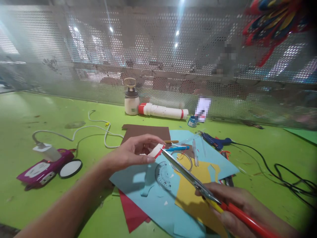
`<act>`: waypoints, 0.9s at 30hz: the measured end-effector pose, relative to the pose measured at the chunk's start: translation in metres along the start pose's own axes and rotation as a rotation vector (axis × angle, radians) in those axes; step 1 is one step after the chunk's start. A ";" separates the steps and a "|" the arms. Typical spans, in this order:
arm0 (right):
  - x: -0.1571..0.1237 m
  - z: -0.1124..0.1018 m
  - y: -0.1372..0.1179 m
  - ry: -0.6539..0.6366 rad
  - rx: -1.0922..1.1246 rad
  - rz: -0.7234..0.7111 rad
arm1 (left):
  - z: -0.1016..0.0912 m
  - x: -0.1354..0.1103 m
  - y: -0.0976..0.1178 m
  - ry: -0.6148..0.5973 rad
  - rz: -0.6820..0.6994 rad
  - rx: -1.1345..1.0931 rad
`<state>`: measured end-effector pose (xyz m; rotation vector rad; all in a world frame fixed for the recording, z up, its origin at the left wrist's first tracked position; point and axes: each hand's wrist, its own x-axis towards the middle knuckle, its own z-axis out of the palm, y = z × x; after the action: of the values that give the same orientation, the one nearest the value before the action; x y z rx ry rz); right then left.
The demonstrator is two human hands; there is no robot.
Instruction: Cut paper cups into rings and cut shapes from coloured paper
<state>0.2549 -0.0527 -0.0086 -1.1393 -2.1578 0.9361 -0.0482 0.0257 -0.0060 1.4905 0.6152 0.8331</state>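
Observation:
My left hand (137,150) pinches a small white piece with a red edge (156,151), held above the paper sheets. In my right hand (230,205) is a pair of scissors (190,178) with long metal blades and red and yellow handles. The blade tips reach the red edge of the small piece; whether they touch it I cannot tell. Below lie a light blue sheet (138,180), a yellow sheet (193,195), a brown sheet (146,131) and a red sheet (132,211). A clear protractor (163,175) rests on the blue one.
On the green table (49,112), a purple power strip (46,168) with a white cable stands left beside a round white disc (70,168). A blue glue gun (216,141) trails a black cord at right. Behind are a sprayer bottle (131,103), a white tube (165,111) and a blue jar (192,121).

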 end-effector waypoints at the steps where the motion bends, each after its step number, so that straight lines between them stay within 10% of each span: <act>1: 0.001 0.000 0.000 -0.013 0.009 -0.008 | 0.000 0.000 0.000 0.000 -0.001 0.000; 27: 0.002 -0.005 -0.001 -0.129 0.046 0.018 | 0.001 0.000 0.004 -0.045 0.010 0.042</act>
<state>0.2562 -0.0497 -0.0044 -1.1051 -2.2187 1.0884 -0.0477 0.0247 -0.0019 1.5478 0.5953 0.7968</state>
